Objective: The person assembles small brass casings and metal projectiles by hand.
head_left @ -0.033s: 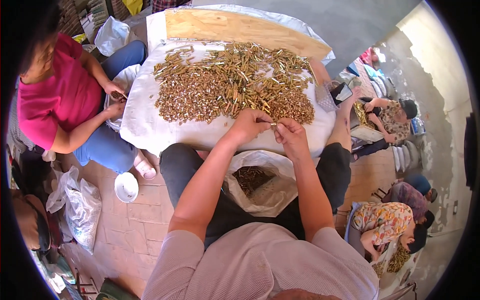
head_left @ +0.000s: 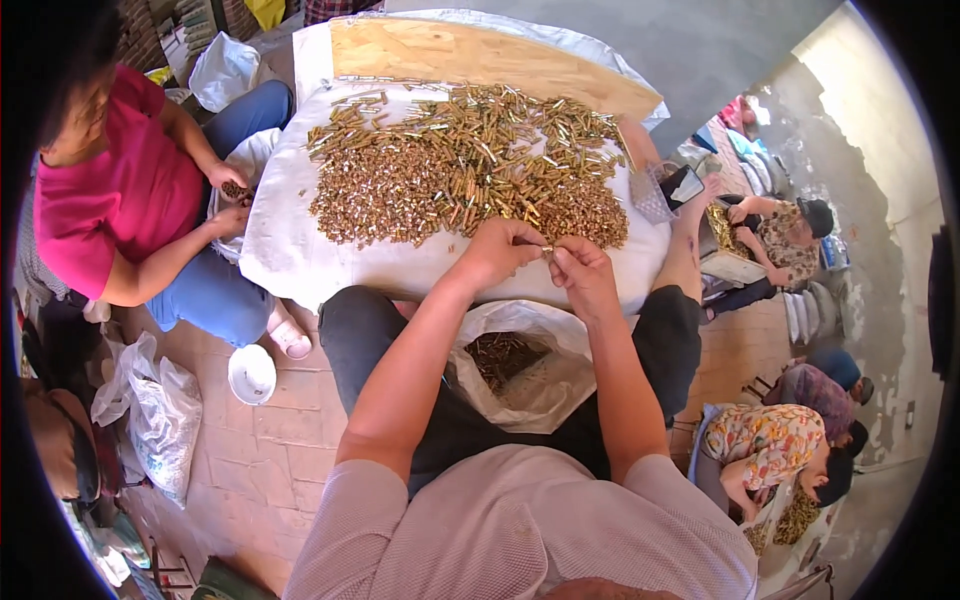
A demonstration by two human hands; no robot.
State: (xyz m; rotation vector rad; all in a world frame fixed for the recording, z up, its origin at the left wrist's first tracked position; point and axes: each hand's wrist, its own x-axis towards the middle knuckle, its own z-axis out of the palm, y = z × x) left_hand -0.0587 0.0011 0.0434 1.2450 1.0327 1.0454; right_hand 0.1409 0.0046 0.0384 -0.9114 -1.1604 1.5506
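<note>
1. While I look on, the left hand (head_left: 498,252) and right hand (head_left: 587,275) pinch a small metal piece (head_left: 547,251) between them, near the front edge of the white-covered table (head_left: 285,225).
2. Gold-coloured parts (head_left: 470,170) lie heaped toward its far edge, before a wooden board (head_left: 480,58).

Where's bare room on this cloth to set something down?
Mostly bare: the cloth between its left edge and the metal pile, and its near strip, left of the left hand. Crowded: its middle, up toward the board.
</note>
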